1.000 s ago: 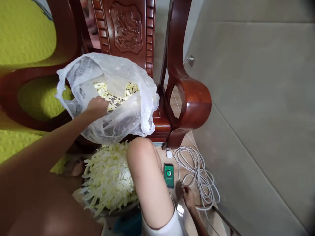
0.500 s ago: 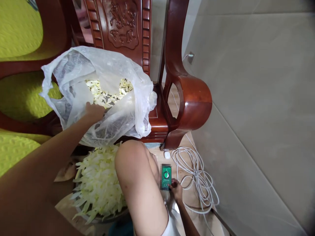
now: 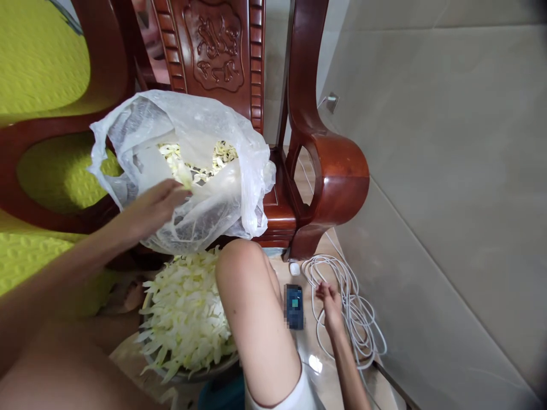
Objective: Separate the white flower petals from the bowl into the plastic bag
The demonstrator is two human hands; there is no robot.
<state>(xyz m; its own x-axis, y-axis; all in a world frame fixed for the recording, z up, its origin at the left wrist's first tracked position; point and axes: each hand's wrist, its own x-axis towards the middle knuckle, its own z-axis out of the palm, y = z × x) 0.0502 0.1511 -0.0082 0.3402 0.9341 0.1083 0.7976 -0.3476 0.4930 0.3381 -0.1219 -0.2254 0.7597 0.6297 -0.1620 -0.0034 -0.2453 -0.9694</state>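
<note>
My left hand point(image 3: 158, 206) is at the near opening of a translucent plastic bag point(image 3: 217, 117) on the wooden seat. Its fingers are pressed together, with a pale yellow-white petal point(image 3: 185, 176) at their tips. More petals point(image 3: 224, 154) lie inside the bag. Below it, a basin point(image 3: 209, 374) is heaped with long whitish petals point(image 3: 188, 313). My right hand point(image 3: 331, 304) hovers beside a smartphone point(image 3: 294, 307) on the floor, no longer touching it. Its fingers are loosely curled and apart, with nothing visible in them.
Coiled white cable point(image 3: 356, 296) lies on the floor to the right. A small white object point(image 3: 294, 269) sits above the phone. The carved wooden chair point(image 3: 337, 171) has a thick curved armrest near the tiled wall point(image 3: 448, 142). My bent knee point(image 3: 241, 267) rises between basin and phone.
My right hand has moved off the phone to the right, and the phone's green screen has turned dark. My left hand has shifted slightly right, now with a petal showing at its fingertips.
</note>
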